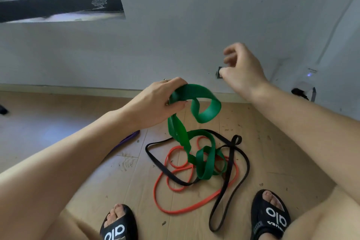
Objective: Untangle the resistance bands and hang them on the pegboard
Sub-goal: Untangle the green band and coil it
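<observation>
My left hand (163, 101) grips the top loop of a wide green band (202, 107) and holds it above the floor. The green band hangs down twisted into a pile on the wooden floor. In that pile lie a thin orange band (175, 206) and a narrow black band (226, 187), both looped through each other and under the green one. My right hand (241, 68) is raised to the right of the green loop, fingers loosely curled, holding nothing. No pegboard is in view.
A purple band (126, 139) lies on the floor behind my left forearm. My feet in black slides (270, 216) stand close to the pile. The white wall (175, 45) rises just beyond, with a dark-framed window (58, 2) upper left and a plug (300, 92) at right.
</observation>
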Tool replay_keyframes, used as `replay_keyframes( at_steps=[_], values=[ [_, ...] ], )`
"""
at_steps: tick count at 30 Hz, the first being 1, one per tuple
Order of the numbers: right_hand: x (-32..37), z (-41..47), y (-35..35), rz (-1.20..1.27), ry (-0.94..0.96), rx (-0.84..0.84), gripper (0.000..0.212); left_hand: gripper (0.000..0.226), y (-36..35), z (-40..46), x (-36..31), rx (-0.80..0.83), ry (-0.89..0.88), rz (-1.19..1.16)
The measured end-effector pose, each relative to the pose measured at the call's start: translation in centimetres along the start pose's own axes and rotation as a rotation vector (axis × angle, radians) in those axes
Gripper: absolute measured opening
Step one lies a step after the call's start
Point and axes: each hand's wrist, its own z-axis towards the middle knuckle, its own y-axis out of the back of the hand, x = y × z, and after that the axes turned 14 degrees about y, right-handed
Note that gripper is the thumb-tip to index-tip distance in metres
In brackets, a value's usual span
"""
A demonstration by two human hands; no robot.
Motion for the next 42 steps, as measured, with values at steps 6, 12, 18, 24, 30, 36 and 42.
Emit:
replay_keyframes(
  at_steps=[6,12,18,24,30,36,42],
  values=[
    [4.2,-3.3,-2.5,-0.011,0.47,0.328,0.035,0.018,-0.3,0.3,-1.3,-0.093,0.025,0.015],
    [3.5,-2.7,-2.9,0.052,0.233,0.364,0.034,0.038,-0.1,0.0,-2.2,-0.034,0.123,-0.141],
    [5.0,-1.5,-1.4,0.419,0.152,0.13,0.016,0.038,-1.6,0.0,-0.9,0.172,0.194,-0.019],
    [3.1,0.4,1.9,0.527,0.069,-0.101,0.025,0.032,-2.3,0.4,-0.1,0.137,0.221,-0.079],
    [-2.0,0.6,1.6,-0.201,0.062,0.298,0.024,0.015,0.9,0.5,-2.4,-0.096,0.155,-0.192],
    [3.8,-1.6,-1.2,0.496,0.159,0.311,0.035,0.019,0.5,0.1,-4.6,-0.01,0.086,-0.225],
    [4.1,-2.7,-2.0,0.225,0.249,0.409,0.036,0.019,1.0,-0.3,-4.2,0.05,0.115,-0.18]
  ],
)
